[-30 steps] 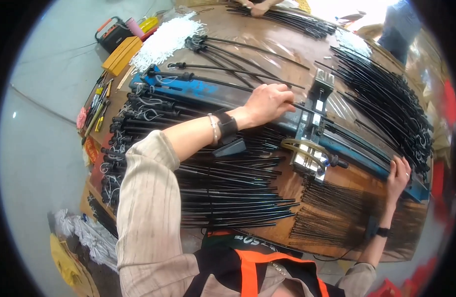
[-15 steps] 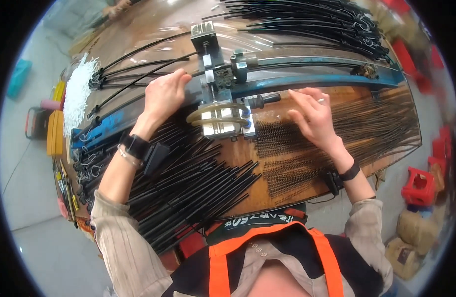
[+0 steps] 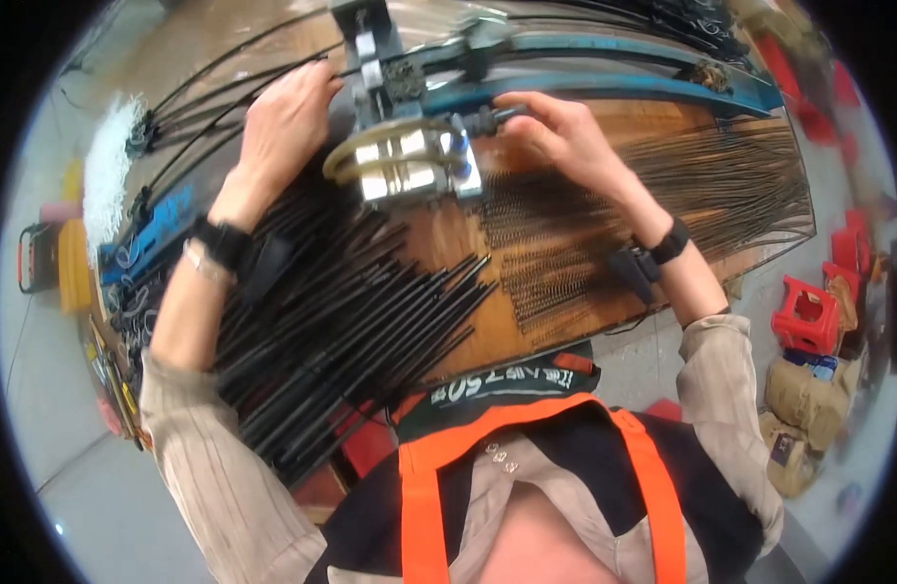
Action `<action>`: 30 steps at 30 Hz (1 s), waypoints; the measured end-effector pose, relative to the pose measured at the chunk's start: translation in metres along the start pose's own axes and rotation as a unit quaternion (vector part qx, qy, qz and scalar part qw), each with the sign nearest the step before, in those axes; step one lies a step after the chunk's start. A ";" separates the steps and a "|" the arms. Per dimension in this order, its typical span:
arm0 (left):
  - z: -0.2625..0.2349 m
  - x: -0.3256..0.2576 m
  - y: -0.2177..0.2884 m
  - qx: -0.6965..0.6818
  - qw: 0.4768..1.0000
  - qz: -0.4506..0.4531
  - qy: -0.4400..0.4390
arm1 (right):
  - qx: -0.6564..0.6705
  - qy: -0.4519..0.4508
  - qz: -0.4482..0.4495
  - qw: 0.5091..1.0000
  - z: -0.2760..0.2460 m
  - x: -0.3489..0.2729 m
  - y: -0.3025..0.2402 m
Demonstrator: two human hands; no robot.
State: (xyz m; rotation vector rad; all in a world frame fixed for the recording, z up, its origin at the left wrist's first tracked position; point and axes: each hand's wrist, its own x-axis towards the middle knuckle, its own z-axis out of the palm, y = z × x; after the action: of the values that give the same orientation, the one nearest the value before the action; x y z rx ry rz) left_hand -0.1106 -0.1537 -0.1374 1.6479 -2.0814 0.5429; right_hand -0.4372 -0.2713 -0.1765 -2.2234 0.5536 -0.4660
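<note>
A metal clamping fixture (image 3: 390, 78) with a curved, brownish tube (image 3: 346, 164) looped round its front block stands on a blue rail (image 3: 604, 90). To its left is my left hand (image 3: 288, 127), with the fingers pinched together beside black cables (image 3: 200, 73); what lies between the fingertips is hidden. My right hand (image 3: 560, 141) has its fingers curled about the end of a black handle (image 3: 485, 121) on the fixture's right side. Motion blurs the fixture and fingertips.
Black rods (image 3: 370, 341) lie in a heap near me on the left. Thin coiled springs (image 3: 643, 204) cover the table's right side. White strands (image 3: 112, 175) are piled at the far left. A red stool (image 3: 805, 316) stands on the floor at right.
The view has shifted, so the table and fixture sit higher and further left. My right hand has come in to the black handle, its fingers closing from a more open pose.
</note>
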 end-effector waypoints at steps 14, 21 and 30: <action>-0.091 -0.139 0.047 0.019 0.955 -0.151 -0.256 | -0.154 0.063 -0.108 0.980 0.053 -0.042 -0.018; -0.092 -0.183 0.079 -0.031 0.939 -0.239 -0.245 | -0.125 -0.012 -0.176 0.976 0.052 -0.026 -0.051; -0.087 -0.177 0.066 -0.076 0.952 -0.134 -0.266 | -0.013 -0.100 -0.063 0.993 0.055 -0.039 -0.075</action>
State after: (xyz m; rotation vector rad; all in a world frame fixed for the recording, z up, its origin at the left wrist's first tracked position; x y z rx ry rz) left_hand -0.1315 0.0516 -0.1661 2.1032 -2.1185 -0.1732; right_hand -0.4252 -0.1727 -0.1594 -2.3067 0.3182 -0.2965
